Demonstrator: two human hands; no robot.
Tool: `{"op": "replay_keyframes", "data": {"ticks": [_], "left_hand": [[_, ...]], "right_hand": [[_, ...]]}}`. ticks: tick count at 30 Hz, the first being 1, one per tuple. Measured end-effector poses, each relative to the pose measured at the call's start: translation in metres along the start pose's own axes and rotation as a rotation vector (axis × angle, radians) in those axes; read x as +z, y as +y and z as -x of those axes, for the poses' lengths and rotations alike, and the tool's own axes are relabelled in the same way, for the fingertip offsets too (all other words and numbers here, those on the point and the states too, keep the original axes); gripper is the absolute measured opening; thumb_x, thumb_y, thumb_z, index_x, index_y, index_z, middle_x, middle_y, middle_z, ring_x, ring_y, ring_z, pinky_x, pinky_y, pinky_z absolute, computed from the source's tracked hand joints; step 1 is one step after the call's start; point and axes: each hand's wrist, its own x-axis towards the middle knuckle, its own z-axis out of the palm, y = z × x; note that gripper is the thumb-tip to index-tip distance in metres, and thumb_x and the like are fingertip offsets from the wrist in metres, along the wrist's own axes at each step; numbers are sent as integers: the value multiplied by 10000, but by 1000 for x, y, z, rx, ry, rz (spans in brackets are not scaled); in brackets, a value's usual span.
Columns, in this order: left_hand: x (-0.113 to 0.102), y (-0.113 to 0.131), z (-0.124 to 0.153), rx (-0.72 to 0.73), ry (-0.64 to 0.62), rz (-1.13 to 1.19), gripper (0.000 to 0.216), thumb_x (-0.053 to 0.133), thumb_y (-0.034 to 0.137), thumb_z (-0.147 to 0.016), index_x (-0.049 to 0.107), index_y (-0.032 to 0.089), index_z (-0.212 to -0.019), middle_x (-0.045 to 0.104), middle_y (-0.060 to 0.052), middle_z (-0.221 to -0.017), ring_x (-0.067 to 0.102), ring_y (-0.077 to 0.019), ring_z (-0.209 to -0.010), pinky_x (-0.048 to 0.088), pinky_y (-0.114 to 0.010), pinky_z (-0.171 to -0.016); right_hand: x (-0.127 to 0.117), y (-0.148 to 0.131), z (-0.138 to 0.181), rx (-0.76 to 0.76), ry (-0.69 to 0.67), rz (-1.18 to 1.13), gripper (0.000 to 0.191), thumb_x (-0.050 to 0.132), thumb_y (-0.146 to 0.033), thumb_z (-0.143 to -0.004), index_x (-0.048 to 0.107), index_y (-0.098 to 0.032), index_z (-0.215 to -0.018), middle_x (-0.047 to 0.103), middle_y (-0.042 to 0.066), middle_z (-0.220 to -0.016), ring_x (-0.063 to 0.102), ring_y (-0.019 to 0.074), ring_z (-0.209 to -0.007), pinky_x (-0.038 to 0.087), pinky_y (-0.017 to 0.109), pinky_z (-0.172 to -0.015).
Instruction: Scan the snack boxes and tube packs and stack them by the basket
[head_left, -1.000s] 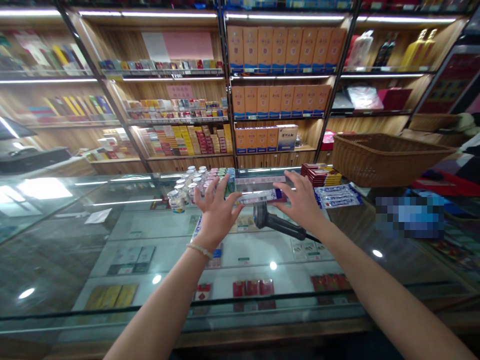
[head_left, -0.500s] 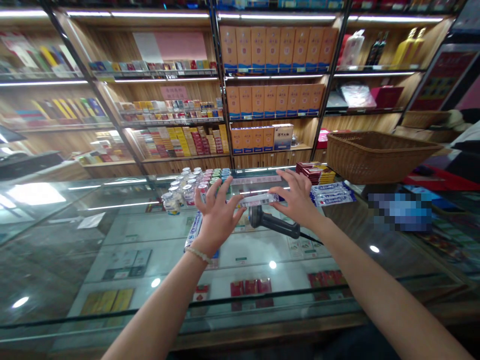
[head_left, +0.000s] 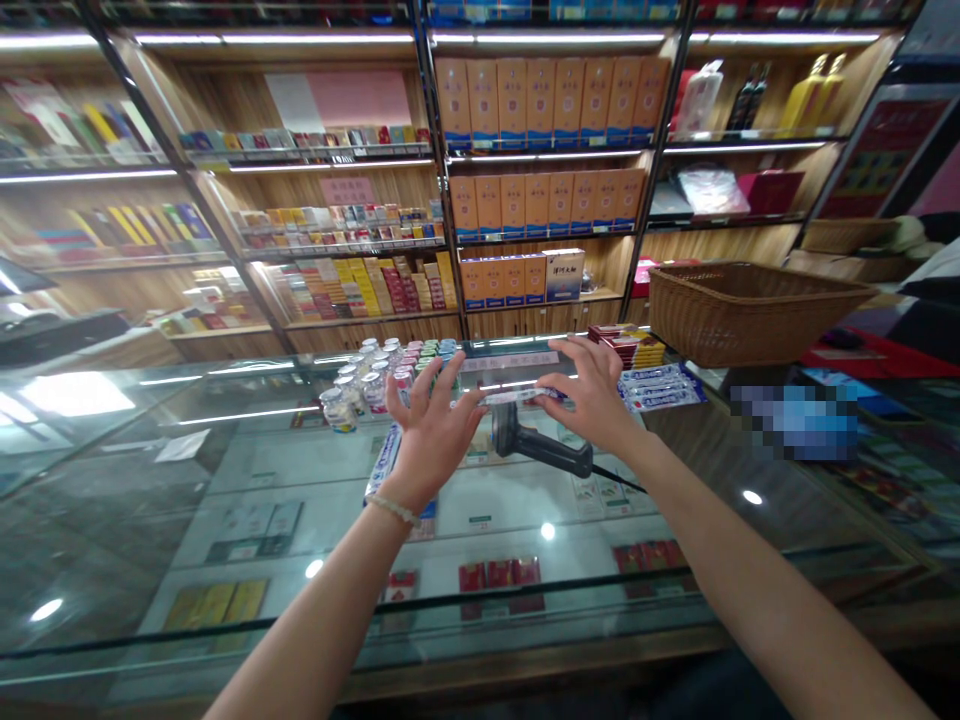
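Observation:
My left hand (head_left: 435, 425) and my right hand (head_left: 592, 395) are raised over the glass counter (head_left: 330, 520). Between them they hold a long narrow packet (head_left: 514, 396), white with some purple, one end pinched by each hand. It is turned nearly edge-on, so little of its face shows. Just below it, a dark grey barcode scanner (head_left: 544, 447) lies on the glass, its cable running off to the right. By my left wrist is a blue-and-white packet (head_left: 384, 462). Several similar packets (head_left: 660, 388) lie to the right of my right hand.
Small white-lidded jars (head_left: 367, 375) stand in a group left of my hands. A brown wicker basket (head_left: 750, 315) is at the right, near stacked red and yellow packs (head_left: 630, 347). Behind the counter, shelves hold rows of orange boxes (head_left: 540, 105). Red packs (head_left: 499, 585) show under the glass.
The packet between my hands has tilted: its barcode face showed before and now it appears thinner, almost edge-on. Both hands keep nearly the same place.

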Motion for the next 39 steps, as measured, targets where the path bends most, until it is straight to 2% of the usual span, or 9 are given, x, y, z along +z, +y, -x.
{"op": "replay_keyframes", "data": {"ticks": [5,11,19,22,24,27,31,35,39], "left_hand": [[2,0,-1,-6,26,36,121,669,371,-988,762,306,-946,530,-35,-1627,400,-321,-1526,-22,-671,-1294],[-3,1,-2,-64,-38,85,207,634,422,-1006,772,296,-916,487,-41,-1658,365,-342,-1548,3,-707,-1279],[-9,1,-6,-178,-137,186,246,640,438,-999,797,287,-884,477,-67,-1659,331,-388,-1555,72,-766,-1252],[-10,0,-7,-207,-162,234,257,617,420,-1011,803,283,-899,450,-70,-1675,303,-392,-1565,79,-774,-1254],[-9,-1,-7,-217,-178,261,276,594,419,-1021,807,276,-920,432,-75,-1683,288,-393,-1569,93,-768,-1260],[-8,-2,-8,-235,-203,292,305,576,428,-1026,814,263,-932,420,-83,-1685,268,-401,-1569,122,-758,-1266],[-9,1,-8,-236,-223,308,320,571,422,-1027,818,264,-900,448,-74,-1666,264,-400,-1561,131,-747,-1267],[-9,4,-9,-226,-248,303,308,573,406,-1026,818,283,-886,478,-56,-1652,293,-394,-1546,110,-772,-1246],[-7,5,-7,-206,-250,299,328,551,414,-1036,820,284,-901,487,-68,-1646,301,-387,-1544,122,-754,-1254]], "right_hand": [[5,4,1,-32,68,-26,241,612,-422,-997,803,-293,-927,578,68,-1522,385,341,-1485,210,597,-1212],[7,8,1,-45,51,-33,294,593,-432,-1016,790,-280,-860,573,50,-1538,397,344,-1461,238,616,-1189],[6,10,-5,-32,-31,-68,338,565,-453,-1039,798,-279,-867,586,39,-1550,396,349,-1462,241,629,-1165],[3,11,-11,-64,-43,-20,292,574,-452,-1039,793,-288,-935,615,55,-1516,411,342,-1460,236,626,-1166],[0,11,-13,-100,-15,25,250,603,-478,-1023,775,-299,-1051,617,70,-1506,410,333,-1468,224,612,-1185],[-3,10,-10,-201,66,113,343,670,-550,-967,719,-295,-1189,567,96,-1545,364,334,-1505,169,594,-1236],[2,9,0,-307,186,203,303,721,-507,-933,702,-298,-1151,536,88,-1560,339,335,-1510,118,583,-1265],[9,10,6,-322,271,211,198,720,-419,-940,706,-301,-1100,570,76,-1519,371,305,-1479,128,552,-1269],[11,11,6,-322,301,196,161,708,-412,-953,714,-296,-1065,591,77,-1494,381,294,-1473,133,544,-1269]]}}
